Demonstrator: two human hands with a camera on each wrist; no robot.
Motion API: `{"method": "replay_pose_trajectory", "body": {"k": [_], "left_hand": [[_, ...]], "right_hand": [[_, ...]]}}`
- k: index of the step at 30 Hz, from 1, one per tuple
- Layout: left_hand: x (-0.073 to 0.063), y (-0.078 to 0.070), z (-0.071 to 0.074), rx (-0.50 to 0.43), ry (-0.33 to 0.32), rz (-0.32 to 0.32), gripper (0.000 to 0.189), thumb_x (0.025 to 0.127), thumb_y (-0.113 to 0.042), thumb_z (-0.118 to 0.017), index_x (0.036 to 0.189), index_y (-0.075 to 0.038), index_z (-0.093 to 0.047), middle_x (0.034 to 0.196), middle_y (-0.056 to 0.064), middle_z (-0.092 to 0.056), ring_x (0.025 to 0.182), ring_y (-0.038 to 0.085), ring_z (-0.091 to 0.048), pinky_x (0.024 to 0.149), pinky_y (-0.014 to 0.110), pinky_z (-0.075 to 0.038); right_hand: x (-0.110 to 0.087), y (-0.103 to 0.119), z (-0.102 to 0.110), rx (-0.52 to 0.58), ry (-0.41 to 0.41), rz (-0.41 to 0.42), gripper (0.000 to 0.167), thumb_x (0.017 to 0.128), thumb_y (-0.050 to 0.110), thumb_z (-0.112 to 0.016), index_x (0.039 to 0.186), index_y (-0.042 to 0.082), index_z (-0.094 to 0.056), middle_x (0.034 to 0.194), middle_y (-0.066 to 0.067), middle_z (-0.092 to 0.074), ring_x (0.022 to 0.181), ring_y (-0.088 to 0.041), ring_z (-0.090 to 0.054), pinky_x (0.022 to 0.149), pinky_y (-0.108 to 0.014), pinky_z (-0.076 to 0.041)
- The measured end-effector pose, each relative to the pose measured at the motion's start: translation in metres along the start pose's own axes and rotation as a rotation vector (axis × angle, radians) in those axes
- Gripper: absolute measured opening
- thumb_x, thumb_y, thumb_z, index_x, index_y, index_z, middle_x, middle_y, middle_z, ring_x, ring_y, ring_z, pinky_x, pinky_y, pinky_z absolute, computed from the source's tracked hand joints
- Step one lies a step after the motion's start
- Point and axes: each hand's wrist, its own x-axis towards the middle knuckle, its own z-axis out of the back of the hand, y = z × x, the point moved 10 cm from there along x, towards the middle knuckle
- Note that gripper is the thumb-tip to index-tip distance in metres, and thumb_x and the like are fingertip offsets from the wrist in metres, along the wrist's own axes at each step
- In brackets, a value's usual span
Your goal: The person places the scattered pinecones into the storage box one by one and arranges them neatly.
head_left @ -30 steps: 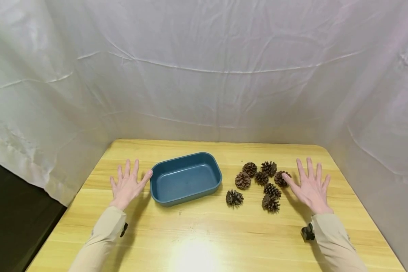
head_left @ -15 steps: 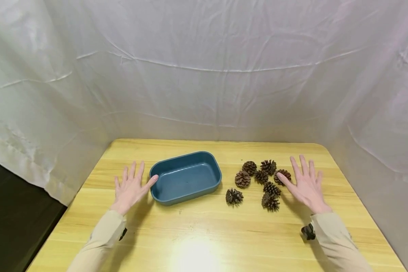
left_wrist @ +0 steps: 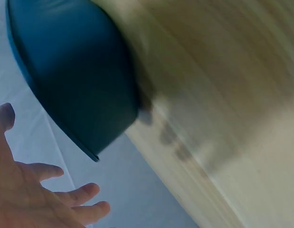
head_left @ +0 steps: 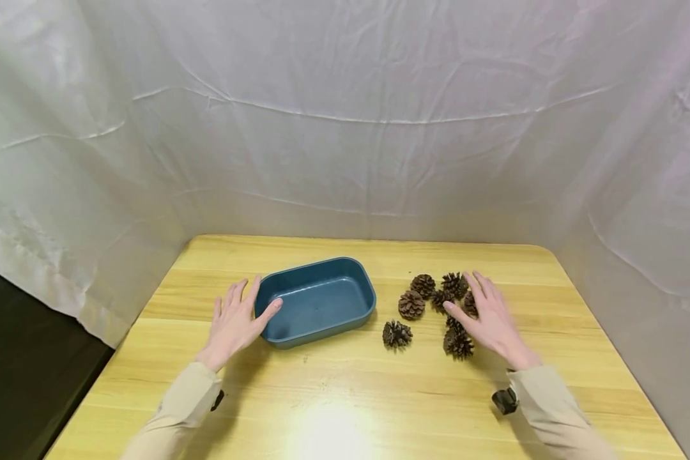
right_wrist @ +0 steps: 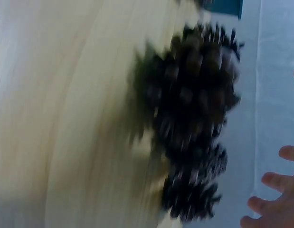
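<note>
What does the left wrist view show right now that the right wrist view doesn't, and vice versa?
Only the left wrist view shows the left hand, fingers spread, with a visible gap between them and the rim in that picture.

Only the right wrist view shows the pine cones, too blurred and overlapped to count, and part of the right hand at the picture's right edge.

Both show the wooden table, the pale cloth and the blue container, large on the left but just a small piece at the right view's top edge.
</note>
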Motion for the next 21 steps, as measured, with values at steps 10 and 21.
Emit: {"method": "replay_pose_trajectory", "body": {"k": [10,21], "left_hand": [[0.001,-0.001,-0.001,-0.251,-0.009,0.041,0.088,0.098,-0.054,-0.056,0.161,-0.008,-0.015,0.155,0.032,-0.019,0.141,0.053,-0.017,0.113,0.070,-0.027],[-0.005,0.007,-0.006,-0.523,-0.006,0.101,0.090,0.092,-0.029,-0.072,0.159,-0.007,-0.017,0.151,0.032,-0.024,0.134,0.045,-0.029,0.114,0.062,-0.032]], "right_hand": [[-0.003,0.029,-0.022,0.212,0.041,0.011,0.081,0.096,0.047,-0.063,0.160,0.014,-0.025,0.159,-0.024,-0.033,0.145,-0.047,-0.031,0.113,-0.078,-0.026],[-0.002,0.049,-0.036,0.502,0.057,0.093,0.065,0.089,0.019,-0.077,0.142,-0.001,-0.045,0.131,-0.024,-0.056,0.119,-0.041,-0.054,0.107,-0.052,-0.049]]}}
